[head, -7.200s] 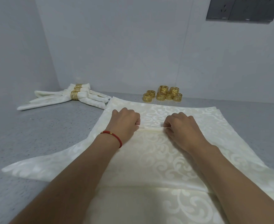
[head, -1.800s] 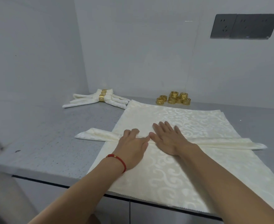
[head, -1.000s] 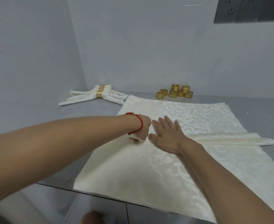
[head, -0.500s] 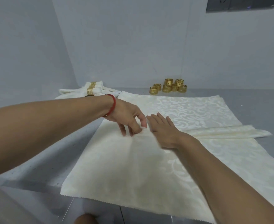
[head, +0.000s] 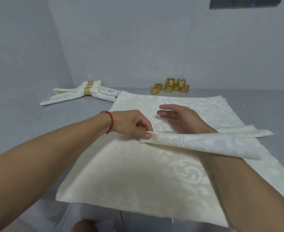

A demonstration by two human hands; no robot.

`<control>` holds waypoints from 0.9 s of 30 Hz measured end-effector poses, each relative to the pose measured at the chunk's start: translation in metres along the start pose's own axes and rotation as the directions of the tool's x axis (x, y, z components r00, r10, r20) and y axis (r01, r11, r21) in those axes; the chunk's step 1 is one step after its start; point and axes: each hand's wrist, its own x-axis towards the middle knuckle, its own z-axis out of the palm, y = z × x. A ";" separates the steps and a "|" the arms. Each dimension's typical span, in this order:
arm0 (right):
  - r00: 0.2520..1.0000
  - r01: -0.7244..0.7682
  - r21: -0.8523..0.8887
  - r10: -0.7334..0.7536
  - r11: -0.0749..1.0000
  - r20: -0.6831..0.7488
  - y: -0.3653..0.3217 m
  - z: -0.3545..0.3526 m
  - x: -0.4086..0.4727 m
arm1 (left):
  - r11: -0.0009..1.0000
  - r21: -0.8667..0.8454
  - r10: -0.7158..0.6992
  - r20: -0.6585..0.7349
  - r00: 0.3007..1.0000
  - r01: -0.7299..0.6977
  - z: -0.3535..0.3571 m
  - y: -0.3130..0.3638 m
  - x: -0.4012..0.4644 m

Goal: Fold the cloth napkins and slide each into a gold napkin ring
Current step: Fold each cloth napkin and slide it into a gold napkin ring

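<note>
Now left hand pinching folded napkin strip.

Cream damask napkin rolled into a long band, its left end pinched in my left hand and lifted over my right wrist, its right end lying flat. It lies across a flat stack of napkins on the desk. Loose gold rings cluster at the back; finished ringed napkins fan out back left.
</note>
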 end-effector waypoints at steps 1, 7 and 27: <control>0.998 0.033 0.060 -0.030 0.998 -0.052 -0.005 -0.005 -0.004 | 1.000 0.005 -0.012 -0.001 1.000 0.012 0.000 0.001 0.002; 1.000 0.007 -0.452 -0.008 0.892 -0.002 -0.054 -0.066 -0.050 | 0.995 0.072 -0.077 0.017 0.997 0.075 0.002 0.005 0.008; 0.982 -0.017 -0.945 0.170 -0.328 -0.077 -0.049 0.007 -0.027 | 0.929 0.186 -0.324 -0.012 0.946 0.321 0.010 0.039 0.018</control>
